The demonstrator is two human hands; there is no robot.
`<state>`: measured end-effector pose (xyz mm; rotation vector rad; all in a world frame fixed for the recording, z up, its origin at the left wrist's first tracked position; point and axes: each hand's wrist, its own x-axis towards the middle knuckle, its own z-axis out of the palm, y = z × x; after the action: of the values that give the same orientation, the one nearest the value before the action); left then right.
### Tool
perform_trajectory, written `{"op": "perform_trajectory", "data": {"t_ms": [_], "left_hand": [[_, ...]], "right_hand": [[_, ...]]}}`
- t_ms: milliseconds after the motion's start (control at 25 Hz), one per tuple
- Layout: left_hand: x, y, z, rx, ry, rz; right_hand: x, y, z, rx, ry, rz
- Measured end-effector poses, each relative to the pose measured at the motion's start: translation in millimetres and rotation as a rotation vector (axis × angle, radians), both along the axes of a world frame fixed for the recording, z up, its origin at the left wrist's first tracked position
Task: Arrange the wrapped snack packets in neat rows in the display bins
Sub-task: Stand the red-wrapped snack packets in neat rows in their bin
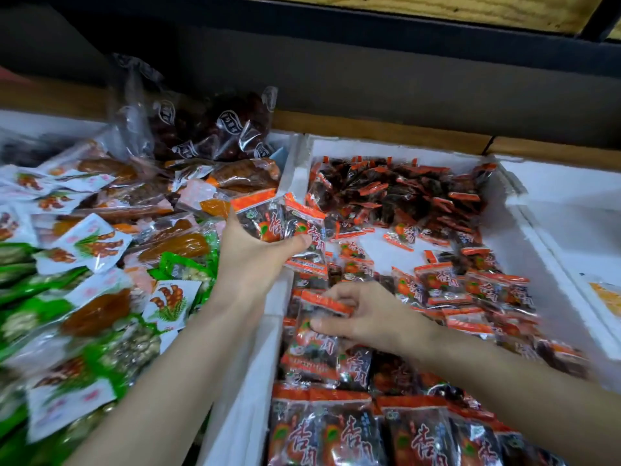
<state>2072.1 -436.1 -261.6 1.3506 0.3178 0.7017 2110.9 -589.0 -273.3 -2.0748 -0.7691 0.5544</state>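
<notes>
A white foam display bin (376,148) holds many small red-and-dark wrapped snack packets (420,203), heaped at the back and lying flatter toward the front (353,432). My left hand (255,257) is raised over the bin's left wall, shut on a small stack of the red packets (279,220). My right hand (366,317) is low inside the bin, its fingers pinching one red packet (316,334) that lies on top of others. A patch of bare white bin floor (383,250) shows in the middle.
The left bin overflows with mixed packets: green ones (30,287), white ones (90,243), and orange dried fruit (174,245). A clear bag of dark red fruit (215,129) stands at its back. Another white bin (578,210) sits at the right. A dark shelf wall rises behind.
</notes>
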Motion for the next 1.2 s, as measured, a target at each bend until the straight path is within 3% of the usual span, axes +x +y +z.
{"op": "perform_trajectory", "data": {"t_ms": [120, 320, 480, 560, 640, 720, 840, 1000, 1120, 1200], "left_hand": [[-12.8, 3.5, -1.6, 0.02, 0.008, 0.027], [-34.4, -1.0, -7.7, 0.017, 0.049, 0.024], [-53.2, -16.1, -19.1, -0.116, 0.049, -0.032], [-59.9, -24.2, -24.3, -0.144, 0.056, -0.081], [-63.2, -30.3, -28.1, -0.129, 0.065, -0.144], [-66.9, -35.8, -28.2, -0.081, 0.083, -0.215], [-74.0, -41.7, -28.7, 0.036, 0.064, -0.332], [-75.7, -45.7, -32.8, 0.001, -0.009, -0.305], [-78.4, -52.2, -29.8, 0.064, -0.024, -0.258], [-80.2, -55.2, -26.9, 0.09, -0.017, -0.22]], "right_hand": [[-2.1, 7.5, -6.1, -0.121, -0.186, 0.04], [-18.3, 5.3, -3.5, -0.075, -0.234, -0.018], [-23.7, -8.7, 11.5, 0.017, -0.223, -0.146], [-25.7, -15.0, 23.2, 0.172, -0.063, -0.2], [-29.7, -22.1, 33.6, 0.336, 0.26, -0.242], [-36.8, -29.5, 38.3, 0.287, 0.351, -0.207], [-44.0, -36.9, 35.1, 0.062, 0.17, -0.12], [-23.6, -50.8, 41.1, 0.101, 0.015, -0.275], [-8.7, -58.2, 39.1, -0.188, -0.353, -0.271], [-10.4, -54.3, 29.6, -0.324, -0.33, -0.184]]}}
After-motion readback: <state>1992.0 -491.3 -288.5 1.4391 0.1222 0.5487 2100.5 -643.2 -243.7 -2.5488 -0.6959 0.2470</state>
